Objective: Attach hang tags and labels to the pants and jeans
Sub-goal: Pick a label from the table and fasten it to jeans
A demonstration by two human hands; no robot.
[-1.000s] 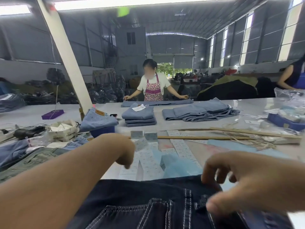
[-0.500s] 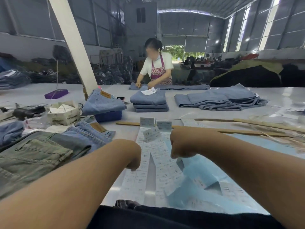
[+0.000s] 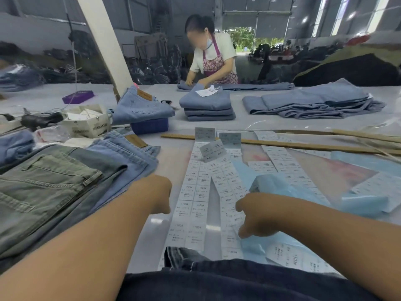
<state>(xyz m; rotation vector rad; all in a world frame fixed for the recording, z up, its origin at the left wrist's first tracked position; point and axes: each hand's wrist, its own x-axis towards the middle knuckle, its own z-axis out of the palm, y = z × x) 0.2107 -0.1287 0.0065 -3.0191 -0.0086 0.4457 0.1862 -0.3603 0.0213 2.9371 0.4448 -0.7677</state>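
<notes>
i read my right hand (image 3: pixel 256 216) as pinching a label off the strips (image 3: pixel 196 205), left hand (image 3: pixel 156 193) curled empty (dark jeans (image 3: pixel 227 279) nearest me, unlabelled; folded stacks (image 3: pixel 208 105) beyond look tagged).

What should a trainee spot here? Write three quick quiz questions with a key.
1. True or false: the right hand touches a label strip.
2. Seen from the camera, the olive pants lie: A) left of the label strips, B) right of them, C) on the far folded stack.
3. Fill in: the garment at the near edge, under both arms, is a pair of dark ___.
Key: 1 true; 2 A; 3 jeans.
</notes>
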